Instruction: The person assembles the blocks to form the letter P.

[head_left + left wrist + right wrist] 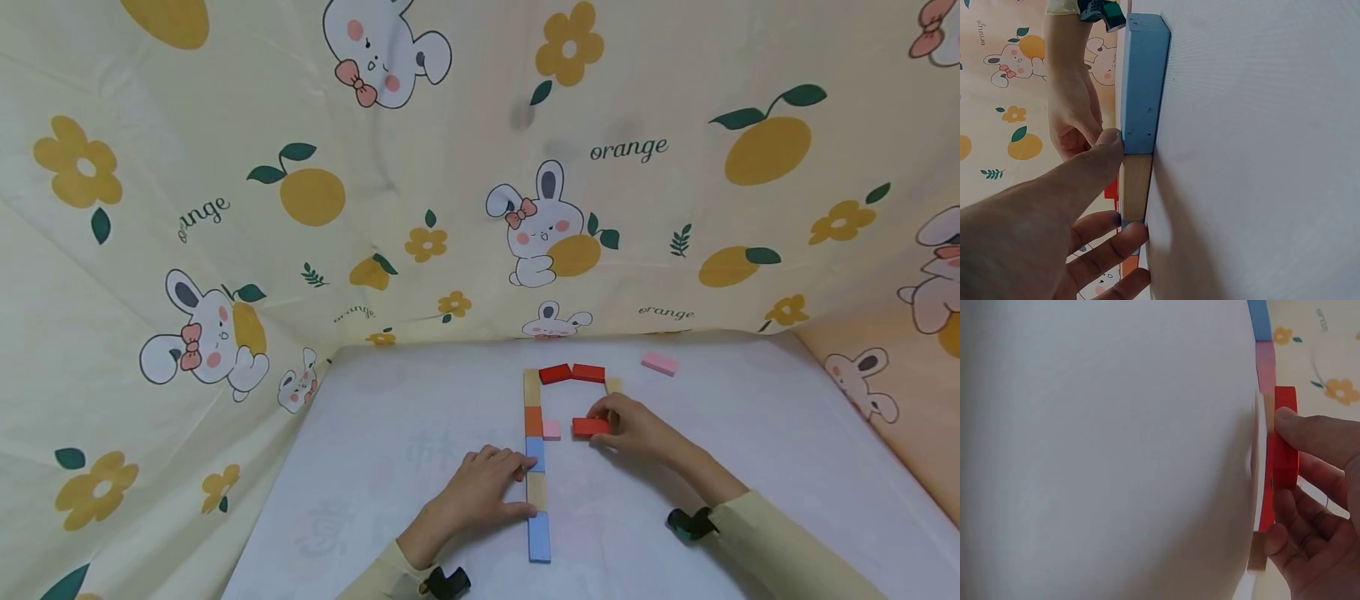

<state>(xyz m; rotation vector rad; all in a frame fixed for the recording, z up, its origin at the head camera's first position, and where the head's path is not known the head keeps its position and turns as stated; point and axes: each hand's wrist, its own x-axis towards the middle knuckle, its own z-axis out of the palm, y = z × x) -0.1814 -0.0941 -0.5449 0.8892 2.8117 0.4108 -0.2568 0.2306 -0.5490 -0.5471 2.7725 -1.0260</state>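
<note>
Wooden blocks form a straight column on the white table: tan [532, 387], orange [533, 422], blue [536, 448], another tan one [536, 493] and a blue block [539, 540] nearest me. My left hand [482, 487] rests against the column's left side, thumb and fingers extended; its thumb [1094, 159] touches by the near blue block [1144, 87]. My right hand [633, 429] pinches a red block [588, 427] between thumb and fingers, just right of a pink block [552, 430] that abuts the column. In the right wrist view, the held red block [1285, 440] stands out from other blocks behind it.
Two red blocks, one left [556, 373] and one right [588, 372], run across from the column's far end to a tan block [614, 386], partly hidden by my right hand. A loose pink block [659, 363] lies farther right. Patterned cloth [450, 167] hangs behind the table [360, 417].
</note>
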